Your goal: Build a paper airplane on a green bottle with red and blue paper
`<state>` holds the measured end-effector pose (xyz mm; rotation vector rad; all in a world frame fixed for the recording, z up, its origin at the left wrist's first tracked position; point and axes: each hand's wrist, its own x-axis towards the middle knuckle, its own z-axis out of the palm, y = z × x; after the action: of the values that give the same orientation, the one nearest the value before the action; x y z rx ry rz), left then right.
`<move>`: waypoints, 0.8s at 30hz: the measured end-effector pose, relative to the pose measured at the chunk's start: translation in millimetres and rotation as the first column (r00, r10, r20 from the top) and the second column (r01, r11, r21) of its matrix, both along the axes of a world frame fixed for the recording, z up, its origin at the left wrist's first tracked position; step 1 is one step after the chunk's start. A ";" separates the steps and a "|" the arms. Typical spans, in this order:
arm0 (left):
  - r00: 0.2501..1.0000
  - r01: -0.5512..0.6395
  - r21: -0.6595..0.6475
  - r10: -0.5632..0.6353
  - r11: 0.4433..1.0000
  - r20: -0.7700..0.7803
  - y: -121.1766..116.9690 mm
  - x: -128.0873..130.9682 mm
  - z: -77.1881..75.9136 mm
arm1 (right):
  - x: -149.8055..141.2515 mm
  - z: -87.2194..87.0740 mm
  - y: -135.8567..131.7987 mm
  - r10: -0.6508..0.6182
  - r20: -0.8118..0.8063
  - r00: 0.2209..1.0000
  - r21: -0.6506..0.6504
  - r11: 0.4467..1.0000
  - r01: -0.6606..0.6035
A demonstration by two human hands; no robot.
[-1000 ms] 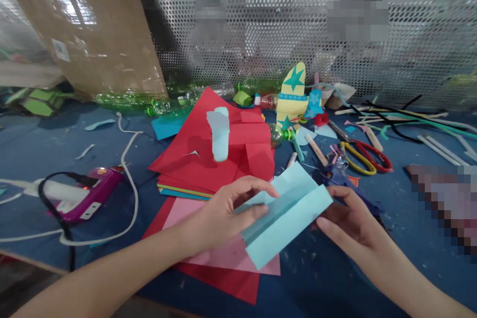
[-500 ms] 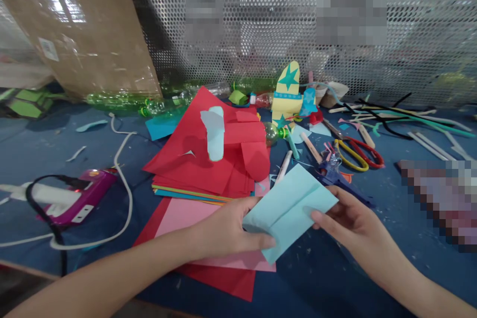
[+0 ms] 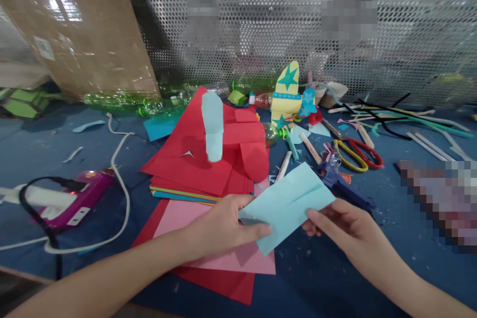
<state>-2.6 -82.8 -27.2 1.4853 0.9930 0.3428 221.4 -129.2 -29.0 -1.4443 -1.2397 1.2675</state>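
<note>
A creased piece of light blue paper is held above the table between my two hands. My left hand pinches its left end, thumb on top. At the right end, my right hand grips the edge between thumb and fingers. Just beyond lies a plastic bottle wrapped in red paper with red fins; a light blue paper strip stands across its left end. It rests on a stack of red paper. Pink paper lies under my left forearm.
Red-and-yellow-handled scissors and a blue glue gun lie to the right. A yellow paper-covered bottle with stars stands behind. A purple power strip with a white cord is at left. Cardboard leans against the perforated metal panel.
The light blue paper has tilted and flattened slightly in my hands, its fold less raised. The blue strip on the red bottle has opened upward at its top.
</note>
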 end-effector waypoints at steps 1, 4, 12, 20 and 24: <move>1.000 -0.005 0.006 0.005 1.000 -0.009 0.3 -0.4 -0.5 | 1.1 1.3 0.8 -0.009 0.004 1.000 0.033 0.999 0.009; 0.999 -0.046 0.021 0.047 0.999 -0.027 0.7 -0.3 -2.3 | 4.1 3.2 2.1 -0.018 -0.009 1.000 0.101 0.995 0.018; 0.918 -0.202 -0.285 0.282 0.937 0.277 2.6 6.9 1.8 | 10.5 -11.6 2.9 -0.060 -0.181 0.982 0.057 0.996 0.072; 0.869 0.079 -0.540 0.207 0.838 0.449 -1.0 5.4 -2.6 | 6.9 -9.1 5.5 -0.052 -0.140 0.989 0.049 0.997 0.059; 0.874 0.100 -0.530 0.181 0.842 0.451 -1.2 5.2 -3.1 | 5.8 -7.4 6.4 -0.034 -0.118 0.992 0.036 0.999 0.038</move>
<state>2.6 -84.1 -30.3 0.7960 0.6343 0.4027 227.1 -122.8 -36.4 -1.3395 -1.1493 1.2787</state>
